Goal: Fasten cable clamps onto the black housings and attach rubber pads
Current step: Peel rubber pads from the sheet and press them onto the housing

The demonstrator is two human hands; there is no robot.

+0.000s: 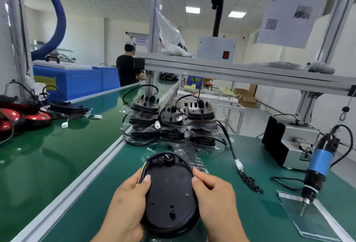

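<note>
- Left edge, mid-height: red-domed units [13, 118] bunched on the green conveyor belt [57, 149]; three red faces show.
- Lower centre-left: left hand [127, 201] grasps the left rim of the black housing [170, 195], thumb flat on its top face, fingers curled under.
- Lower centre: one housing in hand, held just above the green bench mat [250, 212]. It is oval with its flat back up. The long axis runs from the bottom edge up the frame, and the wired end (coloured leads showing) points away from the person.
- Centre, behind it: three stacks of bagged housings [171, 124], cables looping out.
- Lower centre-right: right hand [213, 197] pinches the right rim between thumb and curled forefinger.
- Right of that: one white connector [239, 164] and a heap of black cable clamps [250, 183], too small to count.
- Right edge: one hanging electric screwdriver [317, 168], tip down.
</note>
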